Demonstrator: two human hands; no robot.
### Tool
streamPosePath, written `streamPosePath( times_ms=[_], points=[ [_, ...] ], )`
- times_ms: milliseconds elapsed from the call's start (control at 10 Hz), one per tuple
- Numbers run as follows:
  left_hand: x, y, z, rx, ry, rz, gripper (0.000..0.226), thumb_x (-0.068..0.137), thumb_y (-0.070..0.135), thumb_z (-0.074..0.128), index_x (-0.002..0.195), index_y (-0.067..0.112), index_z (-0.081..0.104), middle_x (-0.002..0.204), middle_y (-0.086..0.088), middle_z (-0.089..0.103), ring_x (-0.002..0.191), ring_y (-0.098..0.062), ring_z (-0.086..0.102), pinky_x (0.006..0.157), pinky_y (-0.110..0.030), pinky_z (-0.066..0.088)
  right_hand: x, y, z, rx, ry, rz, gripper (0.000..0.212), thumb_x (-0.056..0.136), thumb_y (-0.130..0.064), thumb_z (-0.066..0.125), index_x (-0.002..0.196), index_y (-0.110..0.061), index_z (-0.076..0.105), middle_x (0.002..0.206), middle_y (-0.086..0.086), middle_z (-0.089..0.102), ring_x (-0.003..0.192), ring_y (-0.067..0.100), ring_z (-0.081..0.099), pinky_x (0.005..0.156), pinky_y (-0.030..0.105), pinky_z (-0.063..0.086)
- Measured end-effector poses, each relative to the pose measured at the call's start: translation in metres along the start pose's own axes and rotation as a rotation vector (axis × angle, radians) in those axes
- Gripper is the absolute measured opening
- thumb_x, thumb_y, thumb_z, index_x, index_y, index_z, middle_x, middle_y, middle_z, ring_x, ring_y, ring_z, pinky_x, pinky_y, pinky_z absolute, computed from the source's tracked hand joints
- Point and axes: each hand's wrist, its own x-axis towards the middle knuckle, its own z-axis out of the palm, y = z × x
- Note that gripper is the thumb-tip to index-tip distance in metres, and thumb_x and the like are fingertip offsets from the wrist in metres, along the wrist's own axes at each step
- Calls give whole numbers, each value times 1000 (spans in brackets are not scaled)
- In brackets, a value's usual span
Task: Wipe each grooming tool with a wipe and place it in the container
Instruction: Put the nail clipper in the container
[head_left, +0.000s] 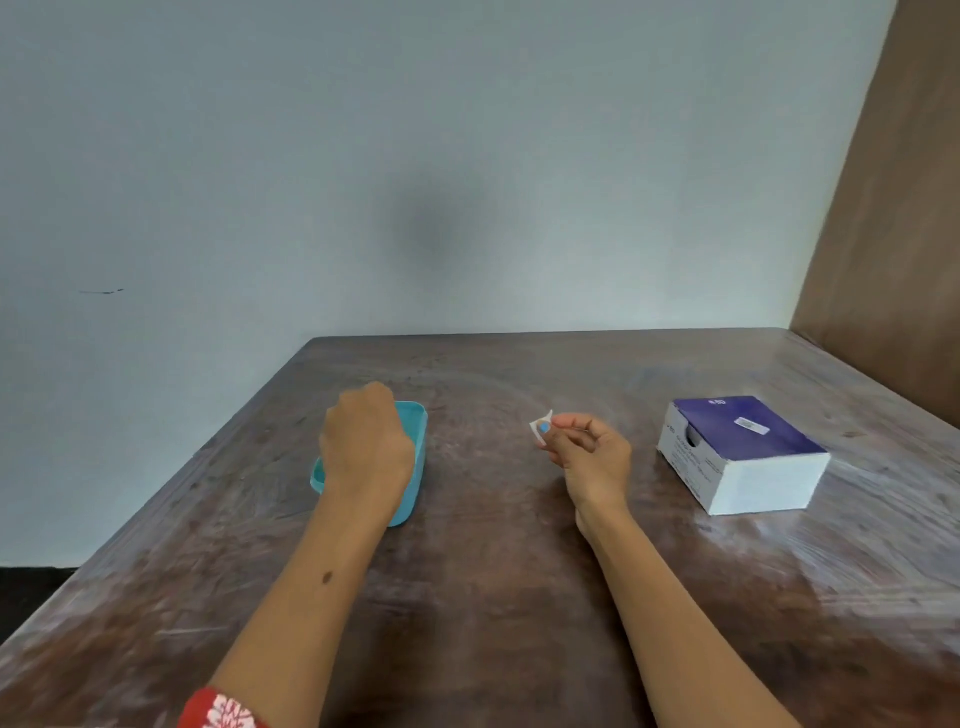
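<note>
Container (410, 457): teal plastic tub, rectangular, standing on the worktop (493, 597) toward its left edge, about midway between front and back. Contents hidden by the hand above it. Left hand (366, 449) hovers over the tub's open top, knuckles up, fingers curled downward into or over the opening; cannot tell whether they hold anything. Right hand (589, 452) raised just above the middle of the worktop, thumb and forefinger pinching a small white packet (543, 427) with a blue spot on it, the other fingers loosely curled. Packet is clear of the surface, well apart from the tub.

Box (743, 452): purple top, white sides, sits near the right edge, apart from both hands. Red patterned sleeve (223, 712) at the front edge, on the left arm.
</note>
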Motion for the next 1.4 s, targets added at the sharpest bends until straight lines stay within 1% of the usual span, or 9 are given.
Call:
streamPosePath(
  times_ms=[200,300,400,500,700,800,900,1200,1400],
  points=[
    [-68,51,7,-426,165,372,27,85,2,53,109,5,67,106,-15,70,99,-31,64,91,-36,46,-39,-20,-44,235,-89,127,15,82,2,65,78,-12,60,70,5,67,62,11,64,58,18,50],
    [-119,82,20,-619,101,470,33,83,-5,53,111,7,66,104,-10,70,92,-19,66,86,-21,46,-74,-38,-97,236,-82,62,13,82,3,63,81,-9,62,71,5,68,65,13,66,62,21,54],
    [-178,116,38,-783,-23,529,34,85,-4,52,114,9,64,104,0,67,91,-7,62,81,-6,41,-114,-53,-162,177,55,-93,14,82,7,61,82,-6,64,71,4,69,66,14,66,62,21,54],
    [-241,151,62,-894,-179,657,36,85,2,48,115,12,63,103,8,62,91,-2,62,83,-10,45,-157,-53,-234,21,323,-245,11,82,6,64,83,-5,67,71,6,68,68,17,63,65,27,54],
    [-354,197,126,-757,-630,848,39,87,1,42,121,10,60,113,-3,67,103,-10,62,87,-9,38,-223,25,-359,-460,770,-109,14,84,-7,65,83,-20,70,78,-6,72,73,5,67,70,25,52],
    [-384,208,165,-591,-929,793,39,89,0,42,125,9,57,121,-8,64,114,-19,58,91,-15,38,-236,80,-403,-725,822,136,14,86,-12,62,90,-18,74,78,-3,73,67,-1,59,63,5,38],
    [-402,211,197,-445,-1086,757,39,90,3,41,126,11,56,122,-6,63,117,-19,56,92,-22,40,-242,127,-434,-856,763,373,20,90,-12,54,96,-16,73,85,3,74,70,10,62,59,14,38],
    [-422,212,232,-320,-1212,630,40,91,5,41,128,16,53,126,-2,60,118,-16,54,88,-17,38,-236,186,-479,-963,688,735,25,87,-5,45,73,-8,65,67,8,65,53,19,49,49,33,36],
    [-417,212,232,-362,-1189,589,43,93,4,40,134,14,47,133,-3,54,124,-14,50,101,-21,38,-233,181,-487,-849,745,728,31,85,-2,43,98,-11,71,95,6,71,81,24,61,65,28,39]
  ],
)
